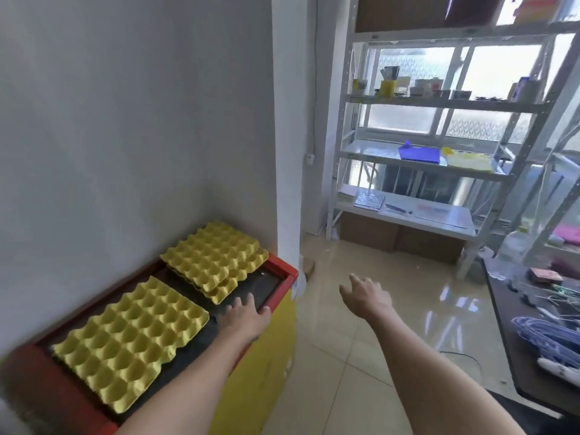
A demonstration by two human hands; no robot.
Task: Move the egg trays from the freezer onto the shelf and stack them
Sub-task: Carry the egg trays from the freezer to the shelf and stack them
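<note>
Yellow egg trays lie on the dark top of a chest freezer (pixel 284 271) with a red rim and yellow front. A single tray (pixel 131 337) lies at the near left. A small stack of trays (pixel 216 255) lies at the far end, its lower ones skewed. My left hand (pixel 246 315) rests flat on the freezer top between the two, just below the stack, fingers spread and holding nothing. My right hand (pixel 367 296) hovers over the floor to the right of the freezer, open and empty. The white metal shelf (pixel 408 215) stands across the room by the window.
The shelf's levels hold a blue bag (pixel 419 152), a yellow bag (pixel 469 160), papers and small containers. Cardboard boxes (pixel 398 237) sit under it. A dark table (pixel 533 334) with cables stands at the right. Glossy tiled floor lies between freezer and shelf.
</note>
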